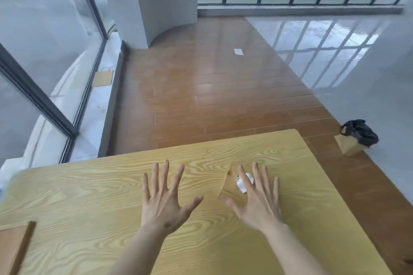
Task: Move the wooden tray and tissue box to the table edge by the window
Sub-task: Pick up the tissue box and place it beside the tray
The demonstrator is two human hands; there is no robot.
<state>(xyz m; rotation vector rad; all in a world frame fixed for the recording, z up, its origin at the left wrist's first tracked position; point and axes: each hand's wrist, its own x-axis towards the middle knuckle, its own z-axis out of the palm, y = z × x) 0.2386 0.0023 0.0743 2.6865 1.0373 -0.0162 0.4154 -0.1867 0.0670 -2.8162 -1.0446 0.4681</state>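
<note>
Both hands spread empty, left hand (166, 201) nearer tray (15, 245) at lower left; right hand (257, 198) over paper (241, 185).

Table (89, 196) pale yellow woodgrain; floor (223, 96) orange-brown planks; bag (359, 133) black.

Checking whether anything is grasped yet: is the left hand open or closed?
Open. The left hand has all fingers spread above the table, holding nothing.
</note>
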